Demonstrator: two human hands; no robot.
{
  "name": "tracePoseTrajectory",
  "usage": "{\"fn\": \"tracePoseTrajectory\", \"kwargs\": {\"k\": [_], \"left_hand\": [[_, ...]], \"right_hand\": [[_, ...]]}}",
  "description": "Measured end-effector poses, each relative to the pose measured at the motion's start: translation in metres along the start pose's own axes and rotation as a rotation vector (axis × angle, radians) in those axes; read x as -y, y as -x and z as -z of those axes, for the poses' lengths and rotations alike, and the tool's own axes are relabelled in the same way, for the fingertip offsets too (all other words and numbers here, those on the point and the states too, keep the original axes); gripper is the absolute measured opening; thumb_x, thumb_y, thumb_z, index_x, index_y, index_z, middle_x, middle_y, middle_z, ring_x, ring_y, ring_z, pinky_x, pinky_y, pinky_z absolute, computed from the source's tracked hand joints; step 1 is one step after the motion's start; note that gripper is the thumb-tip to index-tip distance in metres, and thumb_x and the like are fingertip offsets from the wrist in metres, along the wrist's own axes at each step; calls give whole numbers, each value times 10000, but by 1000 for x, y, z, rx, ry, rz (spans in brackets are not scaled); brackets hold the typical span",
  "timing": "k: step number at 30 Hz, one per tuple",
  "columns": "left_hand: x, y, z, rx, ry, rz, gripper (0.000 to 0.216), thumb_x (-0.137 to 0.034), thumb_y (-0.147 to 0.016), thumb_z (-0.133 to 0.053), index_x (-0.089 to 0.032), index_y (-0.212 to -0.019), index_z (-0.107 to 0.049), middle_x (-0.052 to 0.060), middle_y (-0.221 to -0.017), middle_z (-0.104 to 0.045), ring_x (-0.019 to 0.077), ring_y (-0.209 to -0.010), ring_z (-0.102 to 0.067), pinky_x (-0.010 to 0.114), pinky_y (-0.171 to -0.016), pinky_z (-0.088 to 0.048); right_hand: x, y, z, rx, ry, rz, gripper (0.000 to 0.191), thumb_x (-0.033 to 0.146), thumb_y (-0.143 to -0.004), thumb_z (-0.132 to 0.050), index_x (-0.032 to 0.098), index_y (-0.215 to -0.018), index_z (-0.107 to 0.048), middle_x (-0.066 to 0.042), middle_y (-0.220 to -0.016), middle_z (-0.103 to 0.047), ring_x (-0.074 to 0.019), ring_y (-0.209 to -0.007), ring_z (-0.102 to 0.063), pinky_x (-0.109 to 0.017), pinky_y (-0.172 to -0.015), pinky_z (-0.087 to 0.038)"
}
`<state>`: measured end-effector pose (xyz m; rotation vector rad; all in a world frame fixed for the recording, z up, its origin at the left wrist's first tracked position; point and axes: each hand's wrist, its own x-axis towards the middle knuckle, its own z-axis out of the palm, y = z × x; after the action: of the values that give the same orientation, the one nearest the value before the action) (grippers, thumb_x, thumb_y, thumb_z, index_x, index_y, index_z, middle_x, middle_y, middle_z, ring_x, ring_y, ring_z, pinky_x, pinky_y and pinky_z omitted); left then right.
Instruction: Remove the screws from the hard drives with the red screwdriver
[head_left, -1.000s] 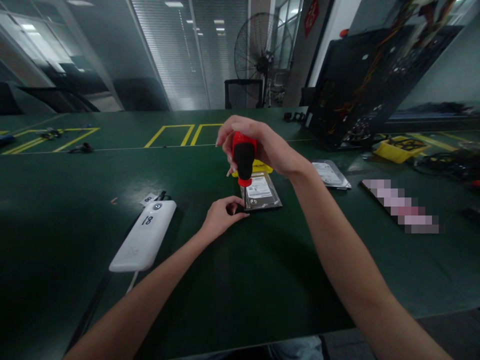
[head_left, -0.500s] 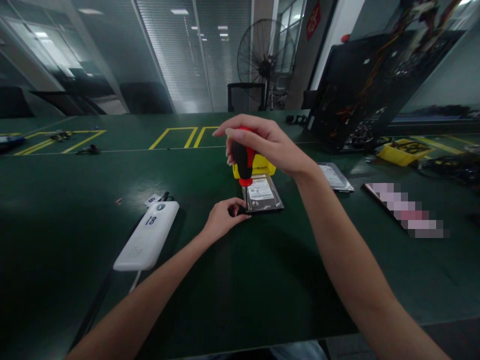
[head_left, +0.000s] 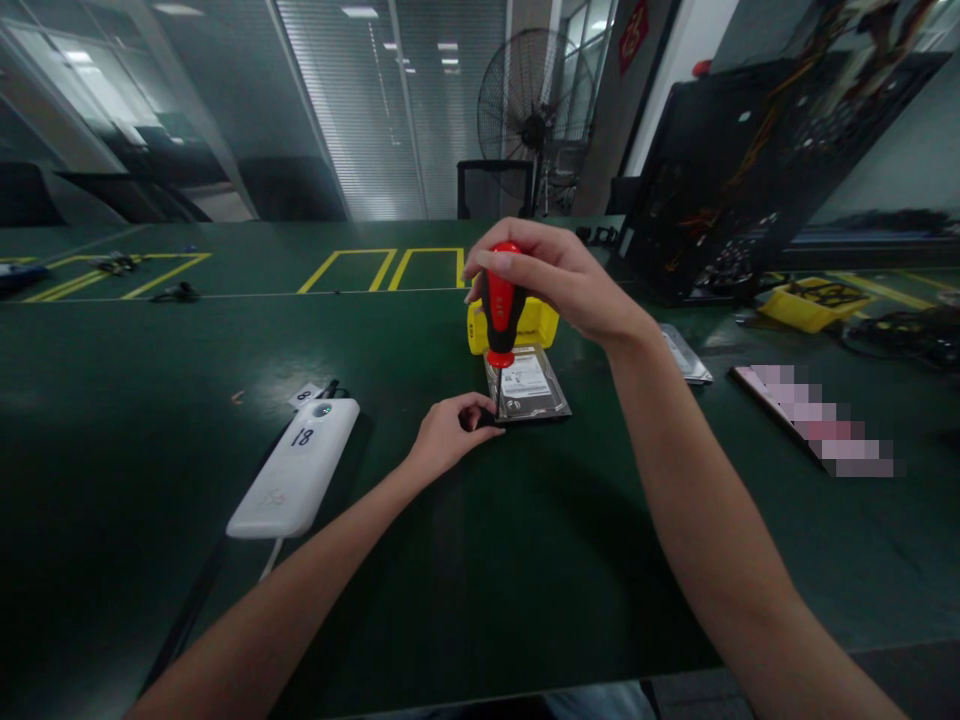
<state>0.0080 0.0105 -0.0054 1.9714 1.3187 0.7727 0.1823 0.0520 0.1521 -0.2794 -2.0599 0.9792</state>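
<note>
A hard drive point(head_left: 531, 385) with a white label lies flat on the green table. My right hand point(head_left: 551, 270) is closed around the top of a red and black screwdriver point(head_left: 503, 310). The screwdriver stands nearly upright, its thin shaft reaching down to the drive's near left corner. At that same corner, the thumb and fingers of my left hand point(head_left: 454, 432) pinch the drive's edge, close beside the shaft's tip. The tip itself and any screw under it are too small to make out. Just behind the drive sits a yellow bin point(head_left: 540, 322), partly covered by my right hand.
A second hard drive point(head_left: 684, 355) lies beyond my right forearm, near a pixelated flat object point(head_left: 817, 420). On the left is a white power bank point(head_left: 296, 470) marked 18, with a cable. An open black computer case point(head_left: 720, 190) and another yellow bin point(head_left: 810, 303) stand at right.
My right hand has turned the screwdriver, so more of the handle's red side faces me. The handle has shifted slightly right and stands straighter. My left hand stays at the drive's corner.
</note>
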Motion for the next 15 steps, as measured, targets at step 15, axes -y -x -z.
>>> {"fn": "tracePoseTrajectory", "kwargs": {"k": [15], "left_hand": [[-1, 1, 0, -7, -15, 1, 270, -364, -736, -686, -200, -947, -643, -49, -650, -485, 113, -590, -446, 237, -564, -322]], "right_hand": [[-4, -3, -10, 9, -78, -28, 235, 375, -899, -493, 146, -944, -514, 31, -747, -557, -61, -679, -603, -191, -669, -493]]}}
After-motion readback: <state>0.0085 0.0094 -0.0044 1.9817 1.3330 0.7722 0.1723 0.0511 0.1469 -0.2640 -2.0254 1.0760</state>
